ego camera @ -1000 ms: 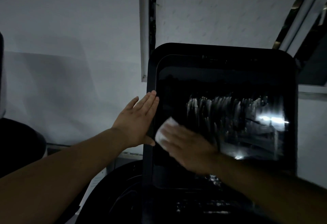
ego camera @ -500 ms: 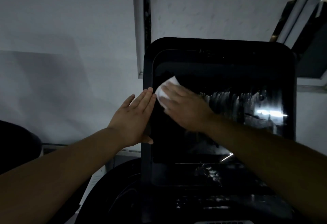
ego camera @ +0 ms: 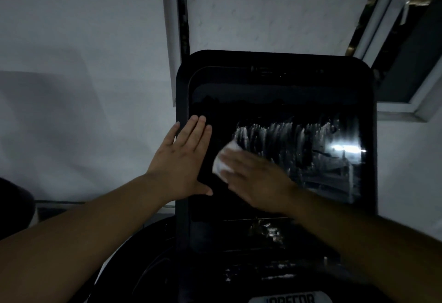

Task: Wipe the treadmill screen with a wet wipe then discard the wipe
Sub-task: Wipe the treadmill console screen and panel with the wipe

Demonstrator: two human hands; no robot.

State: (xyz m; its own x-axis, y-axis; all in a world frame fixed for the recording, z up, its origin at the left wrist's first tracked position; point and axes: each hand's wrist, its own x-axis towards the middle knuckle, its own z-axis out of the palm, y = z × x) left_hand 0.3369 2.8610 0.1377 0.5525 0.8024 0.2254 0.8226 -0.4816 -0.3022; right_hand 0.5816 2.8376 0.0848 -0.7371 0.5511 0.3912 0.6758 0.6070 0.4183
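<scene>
The treadmill screen [ego camera: 275,102] is a large black panel in the middle of the view, with wet streaks across its right half. My right hand [ego camera: 258,180] lies flat on the left-centre of the glass and presses a white wet wipe [ego camera: 223,159] against it; only the wipe's left end shows past the fingers. My left hand [ego camera: 184,159] rests flat, fingers together, on the screen's left frame, holding nothing. Both forearms reach in from the bottom corners.
A white wall [ego camera: 71,63] fills the space behind the screen. A window frame [ego camera: 406,51] runs along the upper right. Below the screen sits the dark treadmill console [ego camera: 275,276] with wet smears on it.
My right hand slid the wipe up to the screen's upper left, then back down to the left-centre. My left hand stayed on the left frame.
</scene>
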